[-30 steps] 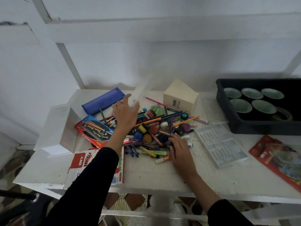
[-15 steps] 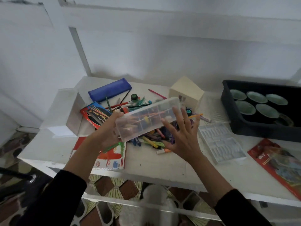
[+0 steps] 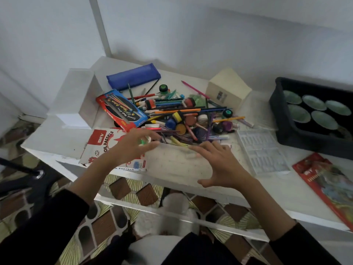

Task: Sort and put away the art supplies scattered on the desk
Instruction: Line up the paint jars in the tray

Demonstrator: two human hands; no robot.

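A heap of pens, pencils, markers and small paint pots (image 3: 183,115) lies in the middle of the white desk (image 3: 63,138). In front of the heap, near the desk's front edge, a clear plastic box (image 3: 175,163) shows blurred. My left hand (image 3: 131,146) grips its left end. At the right end, my right hand (image 3: 217,163) has its fingers on the far edge and its thumb at the near edge. A blue pencil pouch (image 3: 133,77) lies behind the heap, and a brush pack (image 3: 120,109) lies to its left.
An oil pastels box (image 3: 101,144) lies under my left wrist. A white box (image 3: 76,96) stands left, a cream box (image 3: 227,88) at the back. A clear pastel tray (image 3: 261,150), a red pack (image 3: 328,184) and a black bin (image 3: 286,115) of green dishes lie right.
The clear box, lifted by my left hand from behind the heap, has come down to the desk's front edge. My right hand left the heap and took its right end.
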